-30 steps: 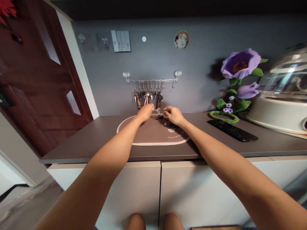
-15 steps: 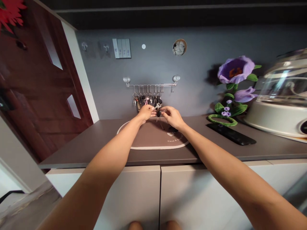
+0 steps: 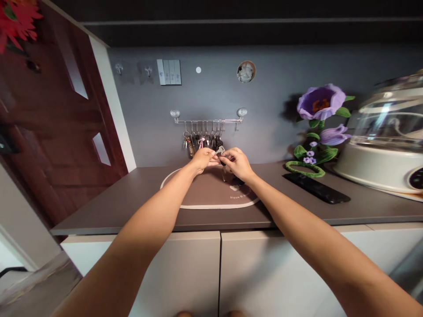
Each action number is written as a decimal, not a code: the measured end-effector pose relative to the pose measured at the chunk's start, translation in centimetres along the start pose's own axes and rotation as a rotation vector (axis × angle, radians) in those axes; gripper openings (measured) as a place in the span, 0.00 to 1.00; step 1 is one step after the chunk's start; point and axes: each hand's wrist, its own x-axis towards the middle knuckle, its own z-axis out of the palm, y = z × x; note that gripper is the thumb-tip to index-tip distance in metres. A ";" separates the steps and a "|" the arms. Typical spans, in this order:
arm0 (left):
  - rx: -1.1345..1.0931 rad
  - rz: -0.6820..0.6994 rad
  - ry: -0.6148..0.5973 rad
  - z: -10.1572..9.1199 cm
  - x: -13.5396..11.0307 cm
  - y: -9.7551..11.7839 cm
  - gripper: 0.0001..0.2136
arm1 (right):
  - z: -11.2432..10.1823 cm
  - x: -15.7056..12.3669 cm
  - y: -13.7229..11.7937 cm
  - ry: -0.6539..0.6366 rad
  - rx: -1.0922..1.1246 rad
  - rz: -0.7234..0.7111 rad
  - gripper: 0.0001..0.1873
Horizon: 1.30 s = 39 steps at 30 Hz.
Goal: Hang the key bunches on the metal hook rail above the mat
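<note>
Over the brown mat [image 3: 201, 189], my two hands meet at a bunch of keys. My left hand [image 3: 204, 159] is closed on a silver key [image 3: 219, 151] whose head sticks up between the hands. My right hand [image 3: 237, 163] pinches the dark part of the same bunch, which its fingers partly cover. Another key [image 3: 224, 174] dangles below the fingers. Just behind, more key bunches [image 3: 201, 140] hang from a clear hook rail [image 3: 208, 120] on the grey wall. A dark object [image 3: 237, 180] lies on the mat, mostly hidden behind my right wrist.
A black phone [image 3: 315, 188] lies on the counter [image 3: 115, 202] at the right. Behind it stand purple craft flowers [image 3: 321, 103] with a green ring base [image 3: 306, 169]. A white appliance with a clear dome [image 3: 380, 167] fills the far right. A dark shelf [image 3: 231, 33] overhangs the counter.
My right hand has drawn in against my left, and its fingers now cover more of the dark part of the bunch. The view has tilted slightly upward.
</note>
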 end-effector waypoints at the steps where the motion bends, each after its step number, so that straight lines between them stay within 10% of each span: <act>1: 0.003 0.004 0.009 0.0 0.1 0.0 0.08 | 0.0 0.0 0.0 0.011 0.003 0.002 0.07; 12: 0.033 -0.003 0.109 -0.8 0.5 0.1 0.08 | -0.5 0.2 0.3 0.144 0.017 0.053 0.09; 26: 0.341 -0.007 -0.079 -0.1 -0.2 -1.0 0.04 | -0.2 0.1 1.9 0.180 0.272 0.283 0.16; 39: 1.223 0.338 -0.212 -0.6 -0.5 -1.3 0.08 | 0.4 0.4 2.3 0.234 0.550 0.423 0.18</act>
